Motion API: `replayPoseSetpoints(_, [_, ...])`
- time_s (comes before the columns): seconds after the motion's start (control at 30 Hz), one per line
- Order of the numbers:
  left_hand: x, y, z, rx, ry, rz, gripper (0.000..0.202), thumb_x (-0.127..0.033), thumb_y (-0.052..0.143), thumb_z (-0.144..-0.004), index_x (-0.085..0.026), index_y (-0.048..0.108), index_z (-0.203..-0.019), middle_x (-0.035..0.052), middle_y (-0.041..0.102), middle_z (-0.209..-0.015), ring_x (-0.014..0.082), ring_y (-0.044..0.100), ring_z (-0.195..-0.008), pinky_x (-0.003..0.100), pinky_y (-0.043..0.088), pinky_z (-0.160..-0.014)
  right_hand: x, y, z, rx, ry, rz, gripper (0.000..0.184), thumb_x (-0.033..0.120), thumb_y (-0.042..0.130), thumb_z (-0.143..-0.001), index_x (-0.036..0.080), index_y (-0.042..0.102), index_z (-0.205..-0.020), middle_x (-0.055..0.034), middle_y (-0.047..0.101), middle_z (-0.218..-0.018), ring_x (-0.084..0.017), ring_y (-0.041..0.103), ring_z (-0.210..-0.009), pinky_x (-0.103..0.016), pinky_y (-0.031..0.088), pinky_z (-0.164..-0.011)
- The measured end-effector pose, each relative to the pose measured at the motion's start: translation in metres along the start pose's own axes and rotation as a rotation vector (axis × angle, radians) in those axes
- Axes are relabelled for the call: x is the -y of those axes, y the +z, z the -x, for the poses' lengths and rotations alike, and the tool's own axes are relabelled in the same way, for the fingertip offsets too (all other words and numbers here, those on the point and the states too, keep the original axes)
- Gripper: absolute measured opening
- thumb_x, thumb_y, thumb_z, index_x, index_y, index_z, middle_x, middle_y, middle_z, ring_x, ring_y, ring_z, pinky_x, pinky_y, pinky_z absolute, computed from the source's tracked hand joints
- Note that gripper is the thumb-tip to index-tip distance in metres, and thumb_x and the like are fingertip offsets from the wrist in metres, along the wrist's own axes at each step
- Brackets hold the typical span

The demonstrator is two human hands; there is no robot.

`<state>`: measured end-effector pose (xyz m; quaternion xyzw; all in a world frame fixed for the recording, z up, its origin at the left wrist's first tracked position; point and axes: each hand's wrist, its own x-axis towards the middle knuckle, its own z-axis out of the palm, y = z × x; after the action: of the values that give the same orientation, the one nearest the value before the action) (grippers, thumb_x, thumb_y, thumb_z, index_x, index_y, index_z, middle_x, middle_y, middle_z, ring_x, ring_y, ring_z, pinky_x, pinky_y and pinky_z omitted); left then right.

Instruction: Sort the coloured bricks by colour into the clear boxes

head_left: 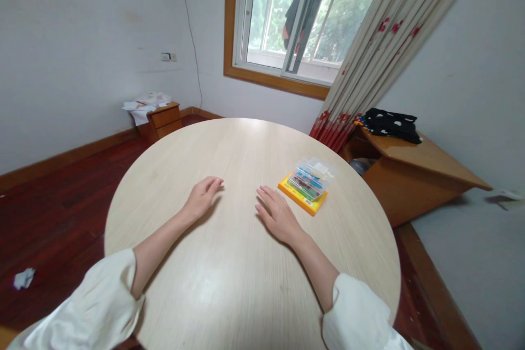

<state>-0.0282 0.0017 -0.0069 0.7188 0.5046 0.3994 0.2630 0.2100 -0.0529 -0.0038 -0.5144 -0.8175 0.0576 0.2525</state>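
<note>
Both my hands rest flat on a round light-wood table (229, 279). My left hand (202, 196) lies palm down with its fingers stretched out and holds nothing. My right hand (275, 213) also lies flat and open, fingers pointing away from me. Just to the right of my right hand sits a clear plastic box (312, 176) with coloured pieces inside, on top of a flat orange-yellow box (299, 199). Neither hand touches the boxes. I wear white sleeves.
A low wooden cabinet (414, 175) with a black dotted cloth (391, 123) stands right of the table. A small wooden stand (162, 118) with papers is at the far left wall. A window and a curtain (381, 49) are behind. Crumpled paper (23, 278) lies on the red floor.
</note>
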Motion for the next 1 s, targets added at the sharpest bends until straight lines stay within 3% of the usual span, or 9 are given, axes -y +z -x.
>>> replayPoseSetpoints(0.1, [0.004,-0.005,-0.007,-0.136,-0.081,0.05,0.04,-0.047,0.038,-0.079,-0.017,0.053,-0.057,0.0023,0.055,-0.057,0.0155,0.053,-0.06,0.028,0.041,-0.061,-0.004,-0.01,-0.003,-0.28,-0.038,-0.046,0.03,0.031,0.038,-0.091,0.017,0.065,-0.088,-0.0103,0.069,-0.092,-0.02,0.061,-0.089,-0.037,0.046,-0.082])
replayPoseSetpoints(0.2, [0.001,-0.005,-0.007,-0.143,-0.101,0.1,0.039,-0.046,0.042,-0.075,-0.019,0.041,-0.046,-0.0036,0.04,-0.044,0.0112,0.04,-0.047,0.025,0.033,-0.052,-0.008,-0.03,-0.002,-0.537,-0.029,0.006,0.028,0.03,0.04,-0.089,0.02,0.058,-0.07,-0.0054,0.064,-0.07,-0.018,0.059,-0.071,-0.035,0.046,-0.071])
replayPoseSetpoints(0.33, [-0.008,-0.003,-0.004,-0.105,-0.095,0.172,0.036,-0.044,0.047,-0.073,-0.019,0.039,-0.047,-0.0052,0.038,-0.043,0.0097,0.037,-0.045,0.023,0.031,-0.05,-0.02,-0.061,0.005,-0.894,0.087,0.129,0.019,0.033,0.043,-0.085,0.021,0.054,-0.074,-0.0047,0.061,-0.075,-0.02,0.057,-0.074,-0.038,0.044,-0.074])
replayPoseSetpoints(0.47, [-0.011,-0.002,-0.005,-0.132,-0.113,0.229,0.029,-0.04,0.051,-0.072,-0.019,0.043,-0.054,-0.0051,0.043,-0.045,0.0097,0.041,-0.046,0.022,0.033,-0.049,-0.046,-0.081,0.012,-1.209,0.408,0.06,0.017,0.029,0.038,-0.082,0.019,0.05,-0.088,-0.0065,0.054,-0.087,-0.02,0.053,-0.081,-0.034,0.042,-0.071])
replayPoseSetpoints(0.53, [-0.01,-0.001,-0.005,-0.151,-0.123,0.254,0.025,-0.038,0.052,-0.072,-0.018,0.045,-0.058,-0.0056,0.044,-0.046,0.0094,0.042,-0.045,0.021,0.033,-0.048,-0.064,-0.085,0.015,-1.15,0.615,-0.007,0.019,0.024,0.037,-0.078,0.018,0.047,-0.093,-0.0064,0.053,-0.089,-0.019,0.053,-0.081,-0.032,0.042,-0.071])
replayPoseSetpoints(0.63, [-0.009,-0.001,-0.005,-0.162,-0.141,0.274,0.021,-0.037,0.052,-0.071,-0.018,0.046,-0.063,-0.0065,0.043,-0.046,0.0089,0.041,-0.043,0.021,0.031,-0.045,-0.086,-0.083,0.021,-0.709,0.935,-0.009,0.024,0.022,0.039,-0.075,0.018,0.048,-0.096,-0.006,0.057,-0.08,-0.021,0.055,-0.076,-0.033,0.041,-0.069])
replayPoseSetpoints(0.7, [-0.009,-0.001,-0.005,-0.161,-0.145,0.271,0.021,-0.037,0.052,-0.071,-0.018,0.047,-0.063,-0.0064,0.043,-0.047,0.0089,0.041,-0.043,0.02,0.031,-0.045,-0.093,-0.079,0.023,-0.451,1.035,0.044,0.028,0.024,0.041,-0.076,0.016,0.049,-0.102,-0.0095,0.061,-0.081,-0.025,0.057,-0.078,-0.034,0.04,-0.067])
replayPoseSetpoints(0.8, [-0.01,-0.001,-0.004,-0.154,-0.135,0.248,0.024,-0.038,0.053,-0.071,-0.018,0.046,-0.059,-0.0057,0.043,-0.047,0.009,0.041,-0.044,0.021,0.031,-0.046,-0.094,-0.071,0.023,-0.278,1.045,0.101,0.033,0.026,0.041,-0.08,0.015,0.049,-0.11,-0.0135,0.065,-0.088,-0.027,0.061,-0.084,-0.034,0.041,-0.067])
replayPoseSetpoints(1.0, [-0.011,0.0,-0.003,-0.129,-0.101,0.213,0.028,-0.041,0.052,-0.071,-0.018,0.045,-0.055,-0.0055,0.042,-0.046,0.009,0.04,-0.045,0.021,0.031,-0.047,-0.09,-0.055,0.016,-0.234,0.912,0.138,0.034,0.03,0.038,-0.085,0.014,0.051,-0.112,-0.0126,0.066,-0.092,-0.025,0.062,-0.087,-0.032,0.042,-0.068])
